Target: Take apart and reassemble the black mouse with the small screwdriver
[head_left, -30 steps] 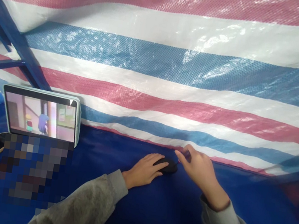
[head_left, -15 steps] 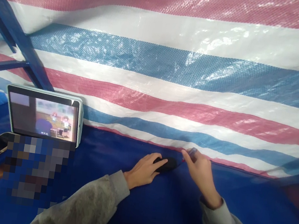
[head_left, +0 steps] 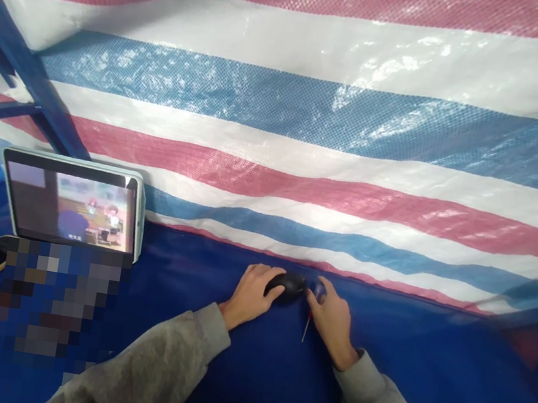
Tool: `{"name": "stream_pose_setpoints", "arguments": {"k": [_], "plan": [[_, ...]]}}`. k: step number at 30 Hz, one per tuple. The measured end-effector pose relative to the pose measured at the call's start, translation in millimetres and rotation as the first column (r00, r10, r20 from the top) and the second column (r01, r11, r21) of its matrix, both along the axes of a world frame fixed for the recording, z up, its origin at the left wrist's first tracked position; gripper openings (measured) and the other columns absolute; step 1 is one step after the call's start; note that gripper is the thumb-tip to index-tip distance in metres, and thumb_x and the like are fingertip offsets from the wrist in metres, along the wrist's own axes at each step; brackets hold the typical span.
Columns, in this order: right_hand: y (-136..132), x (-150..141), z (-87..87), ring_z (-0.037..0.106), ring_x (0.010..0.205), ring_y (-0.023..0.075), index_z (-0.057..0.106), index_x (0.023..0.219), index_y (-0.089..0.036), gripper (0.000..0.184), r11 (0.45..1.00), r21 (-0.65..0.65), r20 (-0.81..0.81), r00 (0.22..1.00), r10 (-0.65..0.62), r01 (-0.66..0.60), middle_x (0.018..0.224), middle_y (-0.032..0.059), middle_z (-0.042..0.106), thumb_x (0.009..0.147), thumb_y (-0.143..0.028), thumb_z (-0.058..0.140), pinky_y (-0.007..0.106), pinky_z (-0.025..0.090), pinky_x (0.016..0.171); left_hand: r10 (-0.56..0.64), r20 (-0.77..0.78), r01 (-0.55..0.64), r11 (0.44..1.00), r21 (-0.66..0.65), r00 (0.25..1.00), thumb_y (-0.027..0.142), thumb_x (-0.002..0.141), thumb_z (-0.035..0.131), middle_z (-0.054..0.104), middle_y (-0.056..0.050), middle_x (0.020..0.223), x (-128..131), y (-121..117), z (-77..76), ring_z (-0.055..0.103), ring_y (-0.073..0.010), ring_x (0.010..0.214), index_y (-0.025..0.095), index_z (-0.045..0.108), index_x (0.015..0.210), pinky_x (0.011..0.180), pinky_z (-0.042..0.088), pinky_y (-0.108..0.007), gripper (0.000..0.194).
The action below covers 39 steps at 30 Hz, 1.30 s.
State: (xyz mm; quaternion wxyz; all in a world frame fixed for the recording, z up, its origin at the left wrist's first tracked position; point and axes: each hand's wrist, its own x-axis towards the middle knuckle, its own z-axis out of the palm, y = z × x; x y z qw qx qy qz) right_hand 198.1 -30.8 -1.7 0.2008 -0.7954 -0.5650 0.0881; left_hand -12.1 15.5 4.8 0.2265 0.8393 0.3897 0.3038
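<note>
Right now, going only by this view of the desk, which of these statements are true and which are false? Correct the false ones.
1. The left hand is on the black mouse. True.
2. The right hand is empty. False: it holds a small screwdriver.
3. The screwdriver's tip points toward the striped sheet. False: it points away from the sheet, toward the person.
4. The propped-up screen shows a picture. True.
5. The screen stands to the right of the mouse. False: it stands to the left.
6. Both sleeves are grey. True.
</note>
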Motion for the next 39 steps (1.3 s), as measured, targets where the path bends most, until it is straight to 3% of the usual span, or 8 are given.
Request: {"name": "stream_pose_setpoints", "arguments": {"k": [6,12,14,17,20,23,29,39], "plan": [[-5.4,-4.4,-12.7,0.07,0.068,0.0242,0.063,0.123,-0.014,0.045,0.994,0.079,0.193,0.979,0.064,-0.08,0.08,0.0116,0.075,0.095,-0.042,0.04,0.031,0.045,0.059,0.07,-0.107,-0.066,0.997,0.032,0.992,0.031,0.1,0.045,0.062,-0.004,0.105,2.4,2.1,0.1,0.056,-0.0223,0.105,0.026,0.063,0.118,0.105,0.037,-0.046,0.025],[-9.3,-5.9,-11.1,0.07,0.068,0.0217,0.064,0.119,-0.017,0.042,0.981,0.171,0.141,0.988,0.068,-0.092,0.077,0.0068,0.074,0.098,-0.041,0.037,0.032,0.05,0.062,0.08,-0.17,-0.057,0.989,0.138,0.982,0.03,0.103,0.04,0.058,-0.004,0.105,3.4,3.6,-4.8,0.052,-0.0215,0.109,0.027,0.059,0.124,0.111,0.03,-0.049,0.029],[-8.9,-6.3,-9.6,0.069,0.076,0.0216,0.063,0.12,-0.017,0.042,0.946,0.295,0.089,0.99,0.109,-0.131,0.083,0.0075,0.072,0.097,-0.043,0.04,0.034,0.053,0.07,0.069,-0.19,-0.039,0.987,0.156,0.979,0.031,0.104,0.038,0.057,-0.004,0.105,3.5,4.5,-6.8,0.052,-0.0212,0.108,0.028,0.057,0.128,0.11,0.032,-0.048,0.031],[-7.0,-6.5,-10.0,0.063,0.106,0.0251,0.06,0.126,-0.018,0.044,0.852,0.438,0.084,0.957,0.278,-0.286,0.113,0.0126,0.067,0.094,-0.046,0.047,0.042,0.05,0.093,0.051,-0.214,-0.017,0.988,0.155,0.976,0.035,0.104,0.036,0.057,-0.005,0.106,2.9,5.2,-8.5,0.052,-0.0214,0.108,0.028,0.055,0.132,0.106,0.037,-0.046,0.034],[-4.6,-5.4,-14.4,0.052,0.126,0.0273,0.055,0.134,-0.022,0.047,0.803,0.415,0.106,0.9,0.424,-0.427,0.133,0.0122,0.059,0.094,-0.045,0.05,0.048,0.042,0.106,0.048,-0.199,-0.019,0.989,0.144,0.979,0.037,0.104,0.039,0.057,-0.005,0.11,1.5,3.7,-9.0,0.053,-0.0219,0.11,0.028,0.052,0.135,0.104,0.04,-0.045,0.035],[-3.1,-3.6,-19.6,0.05,0.129,0.027,0.055,0.134,-0.022,0.045,0.793,0.381,0.091,0.873,0.48,-0.476,0.133,0.0111,0.06,0.095,-0.044,0.049,0.049,0.039,0.109,0.063,-0.143,-0.045,0.991,0.129,0.988,0.037,0.101,0.046,0.059,-0.006,0.116,-0.2,0.1,-8.9,0.054,-0.0224,0.113,0.025,0.052,0.134,0.103,0.04,-0.045,0.035],[-4.1,-6.3,-20.0,0.055,0.124,0.0273,0.058,0.131,-0.019,0.044,0.808,0.363,0.059,0.877,0.477,-0.464,0.128,0.012,0.064,0.095,-0.045,0.049,0.05,0.042,0.106,0.056,-0.013,-0.053,0.988,0.144,0.998,0.03,0.095,0.06,0.066,-0.005,0.109,-2.4,-0.5,-5.8,0.058,-0.0229,0.113,0.021,0.065,0.11,0.105,0.04,-0.045,0.018],[-7.7,-17.2,-15.5,0.059,0.117,0.029,0.06,0.127,-0.021,0.043,0.832,0.396,0.016,0.909,0.416,-0.388,0.123,0.0133,0.066,0.096,-0.046,0.046,0.052,0.046,0.101,0.002,0.055,-0.008,0.993,0.114,0.998,0.021,0.092,0.063,0.068,-0.005,0.111,-5.9,7.9,-12.0,0.06,-0.0237,0.112,0.023,0.07,0.109,0.098,0.047,-0.044,0.019]]}}
